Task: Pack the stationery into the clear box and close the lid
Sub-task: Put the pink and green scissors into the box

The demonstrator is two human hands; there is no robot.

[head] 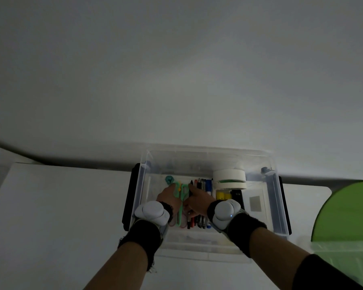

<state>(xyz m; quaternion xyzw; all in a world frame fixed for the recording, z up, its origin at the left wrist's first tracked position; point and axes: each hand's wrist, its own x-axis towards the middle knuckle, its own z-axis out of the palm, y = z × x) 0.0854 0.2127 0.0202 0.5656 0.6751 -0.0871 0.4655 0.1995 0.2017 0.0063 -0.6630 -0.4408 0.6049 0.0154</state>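
Two forearms reach forward from the bottom of the view, each with a black wristband and a white device strapped at the wrist. Both hands are inside a clear box (205, 251) that sits on a white table (50, 206).

The left hand (168, 197) lies over the mint-green scissors (181, 203), fingers curled onto the handles; whether it grips them or only presses them flat cannot be told. The right hand (198, 200) rests on a row of pens (199, 184), its fingers bent down among them, seemingly pinching a dark one.

Beyond the hands, a small teal object (168, 179) lies in the far left of the box. To the right stand stacked tape rolls (229, 179), with yellow items (220, 195) and a black block (237, 195) just in front of them. A green shape (348, 210) sits at the right edge of the table. No lid can be made out.

The stationery appears to be all inside, so this looks like final tidying. Next, the hands would need to let go, withdraw, find the lid and press it on squarely.
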